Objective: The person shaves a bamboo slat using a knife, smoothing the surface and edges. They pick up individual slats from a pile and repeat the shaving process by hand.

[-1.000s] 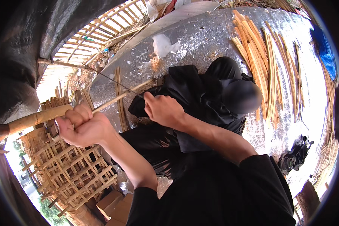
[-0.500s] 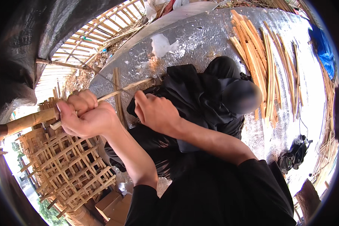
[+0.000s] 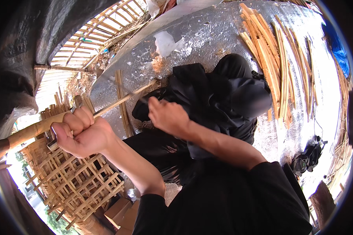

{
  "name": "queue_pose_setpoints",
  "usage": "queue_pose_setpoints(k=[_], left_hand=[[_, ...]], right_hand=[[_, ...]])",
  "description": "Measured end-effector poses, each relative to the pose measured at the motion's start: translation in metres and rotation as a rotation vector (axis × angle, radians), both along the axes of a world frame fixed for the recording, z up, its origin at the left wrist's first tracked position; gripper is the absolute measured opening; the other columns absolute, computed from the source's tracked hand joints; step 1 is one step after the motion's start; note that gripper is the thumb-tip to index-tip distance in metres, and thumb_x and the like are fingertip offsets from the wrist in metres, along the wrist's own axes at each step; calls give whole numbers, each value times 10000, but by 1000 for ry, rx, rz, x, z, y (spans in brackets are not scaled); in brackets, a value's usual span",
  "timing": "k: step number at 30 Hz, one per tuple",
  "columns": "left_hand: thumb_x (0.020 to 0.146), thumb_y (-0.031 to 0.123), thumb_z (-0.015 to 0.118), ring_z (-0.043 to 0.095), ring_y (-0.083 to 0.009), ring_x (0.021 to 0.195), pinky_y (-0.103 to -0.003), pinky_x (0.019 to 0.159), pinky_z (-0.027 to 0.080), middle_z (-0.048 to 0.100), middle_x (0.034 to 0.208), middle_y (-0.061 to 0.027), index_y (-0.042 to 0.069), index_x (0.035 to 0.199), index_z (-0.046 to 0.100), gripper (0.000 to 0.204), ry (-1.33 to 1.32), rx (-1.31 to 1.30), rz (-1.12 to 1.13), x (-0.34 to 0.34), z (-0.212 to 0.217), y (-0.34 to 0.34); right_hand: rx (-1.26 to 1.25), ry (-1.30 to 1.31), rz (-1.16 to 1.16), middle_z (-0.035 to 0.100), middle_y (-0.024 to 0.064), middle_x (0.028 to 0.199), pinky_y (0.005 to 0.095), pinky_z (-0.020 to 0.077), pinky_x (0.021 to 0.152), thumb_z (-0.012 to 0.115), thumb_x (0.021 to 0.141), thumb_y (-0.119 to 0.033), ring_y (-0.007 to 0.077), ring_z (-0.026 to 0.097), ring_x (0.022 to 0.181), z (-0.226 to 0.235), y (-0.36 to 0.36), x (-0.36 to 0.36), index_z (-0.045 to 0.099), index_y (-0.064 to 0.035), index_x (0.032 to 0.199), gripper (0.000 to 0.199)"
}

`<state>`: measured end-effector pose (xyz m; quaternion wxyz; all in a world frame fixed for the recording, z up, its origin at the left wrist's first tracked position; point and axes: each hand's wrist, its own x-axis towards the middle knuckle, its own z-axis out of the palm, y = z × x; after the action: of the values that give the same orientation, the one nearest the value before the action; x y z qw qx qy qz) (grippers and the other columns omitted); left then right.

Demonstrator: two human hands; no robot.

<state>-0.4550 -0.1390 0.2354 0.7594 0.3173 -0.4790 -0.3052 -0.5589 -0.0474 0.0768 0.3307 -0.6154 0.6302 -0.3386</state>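
My left hand (image 3: pixel 82 133) is closed in a fist around a thin bamboo strip (image 3: pixel 125 98). One end pokes out below the thumb; the rest slants up and right to a tip near black cloth (image 3: pixel 194 86). My right hand (image 3: pixel 168 116) is curled closed close to the middle of the strip, just below it. A blurred dark sliver shows at its fingers, too unclear to name. Behind my left fist, a thick bamboo pole (image 3: pixel 31 131) runs in from the left.
A woven bamboo lattice (image 3: pixel 76 184) stands at lower left, above a cardboard box (image 3: pixel 117 211). Several split bamboo strips (image 3: pixel 266 58) lie on the silvery floor sheet (image 3: pixel 141 51) at upper right. A black bag-like item (image 3: pixel 308 158) with a cord lies at right.
My left fist has moved slightly left and down, the strip shifting with it. My right hand has moved a little right and down, away from the strip.
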Motion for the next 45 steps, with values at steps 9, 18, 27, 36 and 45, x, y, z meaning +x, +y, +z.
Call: queue_pose_setpoints(k=[9, 18, 27, 36, 45], left_hand=[[976, 291, 451, 82, -90, 472, -297, 478, 92, 123, 538, 46, 198, 623, 145, 476, 58, 19, 164, 7, 4, 4], [988, 331, 435, 92, -82, 465, -290, 471, 99, 133, 538, 48, 193, 669, 203, 418, 46, 24, -44, 51, 4, 12], [944, 687, 376, 195, -107, 540, -305, 561, 190, 260, 584, 31, 162, 699, 293, 585, -90, -119, -759, 60, -6, 8], [911, 699, 316, 199, -134, 594, -323, 623, 223, 222, 601, 11, 160, 647, 229, 606, 188, -16, -591, 36, 0, 22], [910, 641, 324, 114, -113, 459, -299, 460, 119, 143, 506, 13, 167, 613, 209, 571, 185, 32, 180, -15, 7, 10]], right_hand=[[158, -27, -37, 627, 238, 660, 561, 512, 589, 590, 904, -158, 460, 640, 643, -21, -2, 0, 469, -24, 979, 196], [129, 257, -66, 603, 240, 638, 557, 435, 544, 607, 905, -189, 462, 614, 593, -115, -2, -8, 483, -7, 888, 221], [-45, -97, -85, 632, 216, 713, 526, 519, 556, 594, 901, -133, 442, 619, 602, 1, -26, -7, 465, -21, 993, 195], [-192, -107, 114, 633, 178, 743, 483, 535, 510, 605, 889, -158, 395, 634, 568, 59, -6, 17, 482, -45, 956, 180], [-194, -92, 79, 637, 211, 653, 516, 533, 520, 572, 910, -189, 424, 650, 605, 52, -16, 20, 479, -28, 994, 205]])
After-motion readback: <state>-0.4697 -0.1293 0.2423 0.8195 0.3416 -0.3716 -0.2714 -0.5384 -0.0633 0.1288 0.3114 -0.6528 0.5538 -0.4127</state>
